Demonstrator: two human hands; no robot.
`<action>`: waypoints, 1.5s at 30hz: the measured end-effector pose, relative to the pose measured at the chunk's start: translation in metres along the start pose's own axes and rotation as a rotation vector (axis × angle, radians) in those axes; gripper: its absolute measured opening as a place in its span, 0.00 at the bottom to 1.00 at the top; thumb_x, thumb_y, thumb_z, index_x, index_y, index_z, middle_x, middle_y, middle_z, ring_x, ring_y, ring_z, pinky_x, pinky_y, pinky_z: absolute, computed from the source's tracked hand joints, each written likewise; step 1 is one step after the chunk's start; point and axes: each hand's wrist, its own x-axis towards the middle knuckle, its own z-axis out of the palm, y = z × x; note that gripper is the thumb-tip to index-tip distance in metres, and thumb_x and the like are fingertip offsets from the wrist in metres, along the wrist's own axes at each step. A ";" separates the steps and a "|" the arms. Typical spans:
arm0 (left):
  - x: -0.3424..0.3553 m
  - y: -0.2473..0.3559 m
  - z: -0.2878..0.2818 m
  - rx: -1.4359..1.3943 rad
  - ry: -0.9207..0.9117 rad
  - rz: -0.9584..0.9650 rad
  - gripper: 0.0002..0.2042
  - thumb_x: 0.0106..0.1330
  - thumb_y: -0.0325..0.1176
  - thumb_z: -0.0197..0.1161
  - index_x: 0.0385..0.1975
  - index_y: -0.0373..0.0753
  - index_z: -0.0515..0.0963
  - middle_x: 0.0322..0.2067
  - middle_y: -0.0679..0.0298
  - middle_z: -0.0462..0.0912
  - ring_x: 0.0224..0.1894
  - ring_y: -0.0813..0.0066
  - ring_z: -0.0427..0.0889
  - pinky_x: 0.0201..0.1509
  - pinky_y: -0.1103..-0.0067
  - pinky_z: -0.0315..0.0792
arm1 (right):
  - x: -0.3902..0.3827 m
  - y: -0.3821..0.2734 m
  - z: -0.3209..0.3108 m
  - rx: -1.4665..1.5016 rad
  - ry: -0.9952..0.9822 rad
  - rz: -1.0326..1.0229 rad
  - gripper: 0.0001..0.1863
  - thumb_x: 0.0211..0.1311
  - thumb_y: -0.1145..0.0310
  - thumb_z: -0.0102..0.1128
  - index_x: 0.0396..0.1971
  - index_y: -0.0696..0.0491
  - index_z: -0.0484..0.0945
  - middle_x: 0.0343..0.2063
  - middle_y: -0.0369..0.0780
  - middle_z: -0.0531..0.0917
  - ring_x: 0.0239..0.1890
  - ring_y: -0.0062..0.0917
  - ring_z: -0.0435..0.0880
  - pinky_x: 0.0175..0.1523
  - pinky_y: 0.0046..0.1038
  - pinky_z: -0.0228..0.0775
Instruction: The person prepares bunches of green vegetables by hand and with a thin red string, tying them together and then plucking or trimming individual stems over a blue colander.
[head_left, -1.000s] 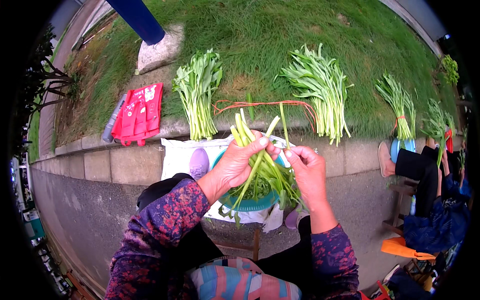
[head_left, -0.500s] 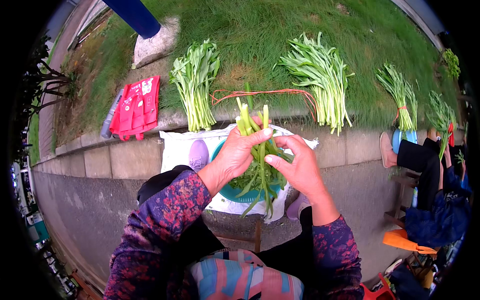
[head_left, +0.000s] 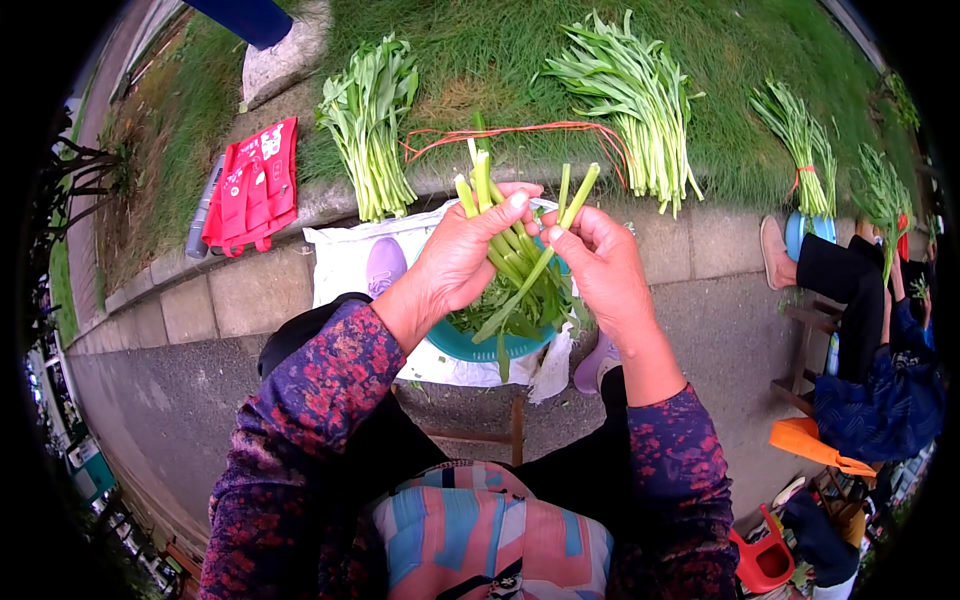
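Note:
My left hand [head_left: 460, 258] is closed round several leafy green stalks [head_left: 510, 262], their cut pale ends upward and leaves hanging down. Close beside it, my right hand [head_left: 603, 270] pinches a couple of stalks [head_left: 574, 203] of the same vegetable, tilted away to the right. Below both hands is a teal basin [head_left: 470, 345] with loose green leaves inside, partly hidden by my hands. It rests on a white plastic sack [head_left: 335, 262] between my feet.
On the grass edge lie two large bundles of greens, one left [head_left: 368, 135] and one right [head_left: 640, 120]. An orange-red string [head_left: 520, 128] runs between them. A red bag [head_left: 252, 190] lies beside a grey bottle [head_left: 205, 210]. Another person [head_left: 870, 400] sits at the right.
My right hand has drawn a couple of stalks apart from the bunch, to the right. My left hand keeps hold of the rest. The view has shifted slightly, so the surroundings sit higher.

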 end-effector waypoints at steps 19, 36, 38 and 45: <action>-0.008 0.063 -0.051 0.088 -0.142 0.215 0.14 0.58 0.35 0.66 0.40 0.37 0.72 0.38 0.54 0.80 0.42 0.62 0.80 0.48 0.66 0.75 | 0.013 -0.021 -0.082 1.034 0.179 -0.049 0.11 0.68 0.63 0.44 0.37 0.55 0.70 0.17 0.32 0.61 0.22 0.22 0.59 0.36 0.30 0.59; -0.006 0.014 -0.008 0.145 -0.022 -0.027 0.13 0.55 0.32 0.68 0.39 0.37 0.77 0.33 0.68 0.79 0.35 0.79 0.76 0.43 0.78 0.71 | 0.000 -0.019 -0.005 -0.064 0.010 -0.092 0.08 0.62 0.67 0.56 0.33 0.57 0.77 0.22 0.31 0.75 0.25 0.12 0.69 0.32 0.18 0.64; -0.005 0.011 -0.005 0.110 -0.003 -0.038 0.13 0.56 0.32 0.68 0.39 0.37 0.77 0.33 0.68 0.79 0.34 0.79 0.76 0.43 0.79 0.72 | -0.001 -0.015 -0.003 -0.018 -0.025 -0.012 0.08 0.61 0.68 0.57 0.33 0.57 0.77 0.22 0.31 0.75 0.25 0.12 0.69 0.32 0.18 0.64; -0.001 0.012 -0.002 0.016 0.030 -0.012 0.10 0.58 0.32 0.66 0.38 0.38 0.76 0.32 0.69 0.78 0.34 0.78 0.77 0.42 0.78 0.72 | -0.002 -0.004 0.001 -0.059 -0.045 0.007 0.07 0.59 0.70 0.58 0.33 0.58 0.78 0.23 0.32 0.78 0.26 0.12 0.72 0.33 0.20 0.67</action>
